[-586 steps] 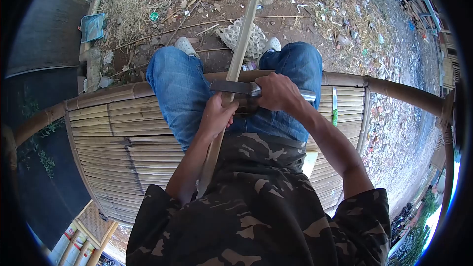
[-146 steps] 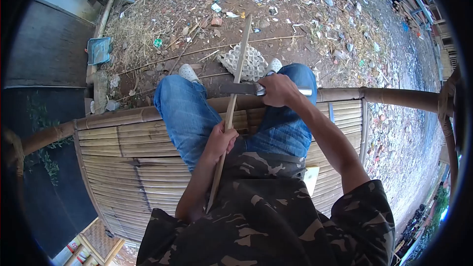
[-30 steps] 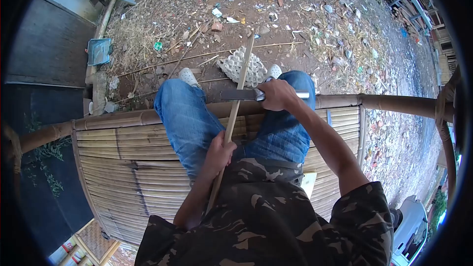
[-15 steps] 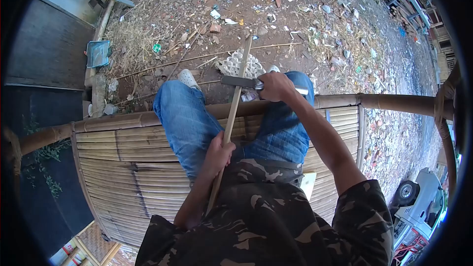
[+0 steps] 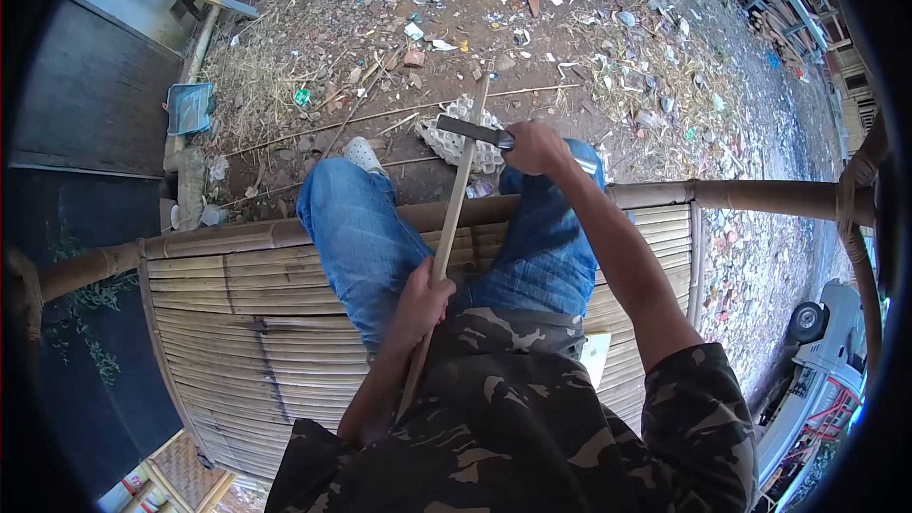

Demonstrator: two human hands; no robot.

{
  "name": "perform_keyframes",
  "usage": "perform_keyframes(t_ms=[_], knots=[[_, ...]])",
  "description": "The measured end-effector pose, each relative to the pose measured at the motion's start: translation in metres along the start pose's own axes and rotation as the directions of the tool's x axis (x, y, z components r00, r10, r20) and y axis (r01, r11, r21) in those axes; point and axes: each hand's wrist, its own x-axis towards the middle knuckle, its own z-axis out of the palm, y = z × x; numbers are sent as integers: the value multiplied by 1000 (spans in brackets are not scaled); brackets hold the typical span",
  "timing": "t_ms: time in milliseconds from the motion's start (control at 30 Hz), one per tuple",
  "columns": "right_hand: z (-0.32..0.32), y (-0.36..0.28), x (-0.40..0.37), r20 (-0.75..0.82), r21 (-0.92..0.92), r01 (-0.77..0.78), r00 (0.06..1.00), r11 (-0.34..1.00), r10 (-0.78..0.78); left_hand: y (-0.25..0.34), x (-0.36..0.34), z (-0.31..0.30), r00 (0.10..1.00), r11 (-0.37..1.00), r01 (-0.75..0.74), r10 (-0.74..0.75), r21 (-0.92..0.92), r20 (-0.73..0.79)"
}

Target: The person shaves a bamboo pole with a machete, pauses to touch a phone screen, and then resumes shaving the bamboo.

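My left hand [image 5: 424, 304] is closed round a long, pale bamboo strip [image 5: 460, 195] close to my lap. The strip slants up and away between my knees, its lower end against my shirt and forearm. My right hand [image 5: 538, 149] grips a knife with a broad dark blade [image 5: 465, 130]; most of its handle is hidden by the fingers. The blade lies across the strip near its far end. Beneath that end, a grey egg tray [image 5: 440, 145] rests on the ground beyond my knees.
I sit on a slatted bamboo bench [image 5: 204, 323] with a round bamboo rail [image 5: 228, 236] along its front. Litter and dry stalks cover the dirt ground [image 5: 332, 38]. A blue plastic basket [image 5: 190, 107] stands at left; a grey vehicle [image 5: 822, 361] is at right.
The knife and my right hand have moved a little farther up the strip, away from my body. My left hand keeps its hold at about the same place.
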Motion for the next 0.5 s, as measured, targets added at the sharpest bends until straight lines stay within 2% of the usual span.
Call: perform_keyframes(t_ms=[133,200,233,300,400,433,500], knots=[[-2,-9,7,-19,-53,39,999,998,-40,2,-2,-2,1000,1000,12,-12,-27,-8],[-2,-18,-15,92,-43,76,993,996,-72,0,1,-4,1000,999,5,-6,-45,-10],[0,-23,-26,98,-52,83,992,995,-78,-2,2,-4,1000,999,8,-8,-53,-1],[4,-29,-45,186,-116,149,974,982,-126,0,1,-2,1000,998,14,-15,-54,-4],[1,-19,-24,136,-106,99,987,989,-84,1,-1,0,1000,999,23,-23,-27,4],[-7,-17,-11,101,-17,-11,995,1000,13,2,-1,-1,1000,1000,18,-18,-10,4],[-3,-7,12,25,-37,-10,1000,999,11,2,0,-1,1000,1000,8,-8,-4,-1]])
